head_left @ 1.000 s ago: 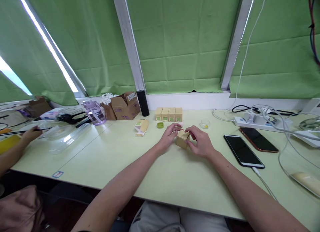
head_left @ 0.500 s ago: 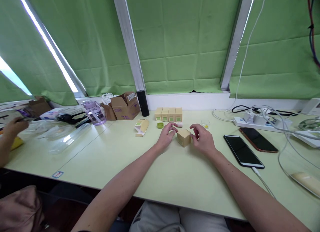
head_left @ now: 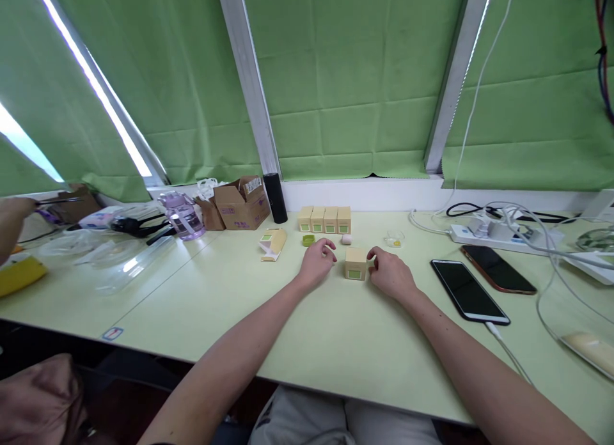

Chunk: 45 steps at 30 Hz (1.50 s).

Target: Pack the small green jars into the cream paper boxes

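A small tan box (head_left: pixel 355 264) with a green label facing me stands upright on the table. To its left, apart from it, my left hand (head_left: pixel 318 262) is open and holds nothing. My right hand (head_left: pixel 389 271) is at the box's right side, its fingers curled close to the edge; whether they touch is unclear. Several similar boxes (head_left: pixel 324 220) stand in a row behind. Between them and my hands lie a green piece (head_left: pixel 308 240) and a small pale round item (head_left: pixel 346 239). A clear dish (head_left: pixel 394 239) with something yellow is behind my right hand.
An opened tan carton (head_left: pixel 273 244) lies left of my hands. Two phones (head_left: pixel 469 290) (head_left: pixel 497 268) and a power strip (head_left: pixel 499 235) with cables are right. A cardboard box (head_left: pixel 241 205), black cylinder (head_left: pixel 274 198) and purple bottle (head_left: pixel 181 216) stand back left. Another person's hand (head_left: pixel 14 222) is far left.
The tan box has turned so its green label faces me. My left hand has moved slightly away from it. The other person's hand has shifted left.
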{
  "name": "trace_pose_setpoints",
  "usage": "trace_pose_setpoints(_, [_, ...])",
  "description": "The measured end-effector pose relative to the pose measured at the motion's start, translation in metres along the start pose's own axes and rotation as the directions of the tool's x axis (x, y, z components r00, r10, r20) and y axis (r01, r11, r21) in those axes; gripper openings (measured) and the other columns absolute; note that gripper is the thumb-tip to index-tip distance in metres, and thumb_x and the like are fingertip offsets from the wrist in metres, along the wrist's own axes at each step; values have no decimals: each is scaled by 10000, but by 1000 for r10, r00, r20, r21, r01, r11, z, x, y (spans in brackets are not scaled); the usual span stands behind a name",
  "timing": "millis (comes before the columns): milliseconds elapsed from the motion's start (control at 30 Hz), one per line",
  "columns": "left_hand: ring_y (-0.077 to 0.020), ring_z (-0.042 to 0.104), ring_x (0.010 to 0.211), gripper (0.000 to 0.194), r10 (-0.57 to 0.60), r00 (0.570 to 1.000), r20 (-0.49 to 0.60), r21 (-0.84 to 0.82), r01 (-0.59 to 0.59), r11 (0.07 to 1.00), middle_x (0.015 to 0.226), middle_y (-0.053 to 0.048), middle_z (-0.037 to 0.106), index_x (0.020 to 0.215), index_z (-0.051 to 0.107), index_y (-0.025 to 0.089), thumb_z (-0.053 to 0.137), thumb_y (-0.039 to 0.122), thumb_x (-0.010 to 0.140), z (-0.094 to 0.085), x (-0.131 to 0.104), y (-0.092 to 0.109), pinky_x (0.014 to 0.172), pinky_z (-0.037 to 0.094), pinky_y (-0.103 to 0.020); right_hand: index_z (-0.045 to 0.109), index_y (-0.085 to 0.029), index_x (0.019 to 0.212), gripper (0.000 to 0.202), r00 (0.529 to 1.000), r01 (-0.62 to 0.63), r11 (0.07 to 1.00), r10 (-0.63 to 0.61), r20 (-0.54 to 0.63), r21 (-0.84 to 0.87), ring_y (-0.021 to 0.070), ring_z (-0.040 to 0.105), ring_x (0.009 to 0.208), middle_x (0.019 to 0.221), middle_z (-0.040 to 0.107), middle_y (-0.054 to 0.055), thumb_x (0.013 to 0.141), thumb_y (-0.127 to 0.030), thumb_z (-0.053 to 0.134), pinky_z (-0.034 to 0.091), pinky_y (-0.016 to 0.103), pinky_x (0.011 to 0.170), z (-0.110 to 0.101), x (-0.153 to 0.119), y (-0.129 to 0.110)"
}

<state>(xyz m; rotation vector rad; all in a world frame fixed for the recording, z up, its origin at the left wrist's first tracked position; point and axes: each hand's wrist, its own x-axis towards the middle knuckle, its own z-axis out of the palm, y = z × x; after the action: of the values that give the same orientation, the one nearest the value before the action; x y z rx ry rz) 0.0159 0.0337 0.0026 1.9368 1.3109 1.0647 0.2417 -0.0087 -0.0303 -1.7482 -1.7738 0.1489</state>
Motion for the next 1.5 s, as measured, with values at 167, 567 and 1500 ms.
trace_pose_setpoints(167, [-259, 713, 837, 173, -52, 999, 14, 73, 51, 996, 754, -18, 758, 891, 636, 237, 575, 124, 776, -1, 5, -10, 876, 513, -400, 637, -265, 1080, 447, 998, 36, 995, -41, 54, 94, 175, 613, 662, 918, 714, 37, 677, -106, 749, 319, 264, 541, -4, 5, 4])
trace_pose_setpoints(567, [-262, 699, 835, 187, -14, 999, -30, 129, 18, 991, 755, -23, 745, 885, 646, 237, 592, 115, 754, -4, 7, -12, 879, 495, -399, 600, -229, 1136, 501, 980, -48, 864, -57, 192, 500, 128, 654, 710, 1185, 701, 40, 665, -130, 740, 518, 276, 647, -9, 9, -17])
trace_pose_setpoints(1500, [-279, 666, 1096, 264, 6, 1000, -25, 260, 1, 966, 815, -14, 783, 964, 663, 244, 545, 64, 811, 2, 3, -3, 972, 485, -409, 571, -169, 1289, 491, 915, -299, 884, 372, -156, 359, 295, 635, 1092, 1363, 496, 199, 801, -134, 618, 499, 381, 945, 39, 83, 0])
